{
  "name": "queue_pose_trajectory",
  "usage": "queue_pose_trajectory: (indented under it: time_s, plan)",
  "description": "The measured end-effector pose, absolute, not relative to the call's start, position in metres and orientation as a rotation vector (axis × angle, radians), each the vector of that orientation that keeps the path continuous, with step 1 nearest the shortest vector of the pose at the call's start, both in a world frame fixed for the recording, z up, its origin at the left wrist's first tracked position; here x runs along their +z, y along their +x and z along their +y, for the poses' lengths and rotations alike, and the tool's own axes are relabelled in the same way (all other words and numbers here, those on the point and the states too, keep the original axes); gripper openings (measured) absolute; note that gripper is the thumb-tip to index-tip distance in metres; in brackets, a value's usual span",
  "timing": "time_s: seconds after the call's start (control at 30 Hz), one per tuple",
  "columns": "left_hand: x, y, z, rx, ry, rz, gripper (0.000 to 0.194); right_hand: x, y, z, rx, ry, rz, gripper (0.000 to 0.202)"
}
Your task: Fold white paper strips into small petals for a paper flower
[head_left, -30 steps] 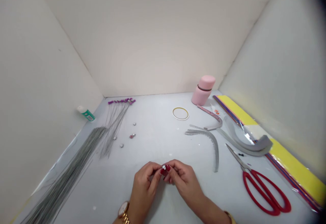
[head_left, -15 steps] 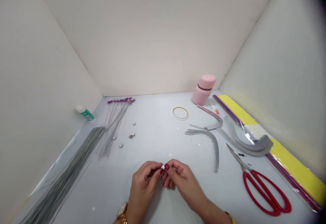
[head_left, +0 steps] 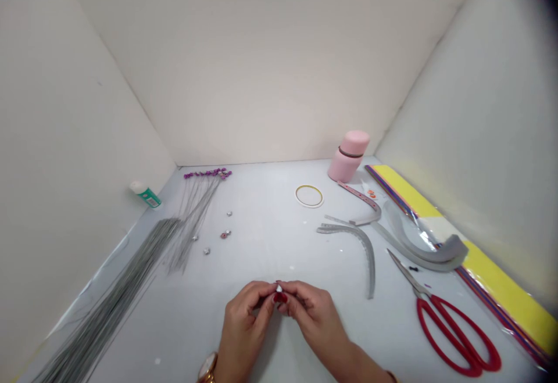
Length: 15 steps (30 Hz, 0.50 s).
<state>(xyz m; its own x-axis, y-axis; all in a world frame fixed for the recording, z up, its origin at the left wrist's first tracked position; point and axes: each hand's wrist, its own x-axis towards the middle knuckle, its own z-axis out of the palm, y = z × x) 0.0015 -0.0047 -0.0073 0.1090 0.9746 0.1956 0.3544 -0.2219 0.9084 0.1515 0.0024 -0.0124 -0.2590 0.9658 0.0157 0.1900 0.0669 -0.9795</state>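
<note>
1. Since the earlier frame, the right hand (head_left: 314,316) has brought its thumb in beside the thumb of the left hand (head_left: 246,316), and the nails now sit together.
2. Both hands meet over the near part of the worktop (head_left: 270,243), gripping a small silver piece (head_left: 279,288) between their fingertips; the fingers hide most of it.
3. At the right, red-handled scissors (head_left: 422,291) lie with blades pointing away; at the left stretches a bundle of grey wires (head_left: 117,290).
4. Farther on, a curved grey strip (head_left: 369,255) lies right of the hands, and silver bits (head_left: 206,251) are scattered left.
5. Yellow sheets (head_left: 497,278) run along the right wall.
6. Beyond, a thin ring (head_left: 310,206) lies flat.
7. Farthest are purple wire tips (head_left: 209,173), left, and a pink bottle (head_left: 344,166), right.
</note>
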Motion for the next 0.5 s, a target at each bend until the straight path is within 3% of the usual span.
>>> queue_pose_trajectory:
  time_s: [0.23, 0.5]
  plan:
    - [-0.0021, -0.0004, -0.0029, 1.043, 1.735, 1.263, 0.014, -0.0059, 0.1525, 0.0070, 1.357, -1.176, -1.552, 0.019]
    - [-0.0108, 0.0054, -0.0027, 1.070, 1.891, 1.369, 0.012, -0.0140, 0.1498, 0.0043, 0.960, -1.255, -1.799, 0.022]
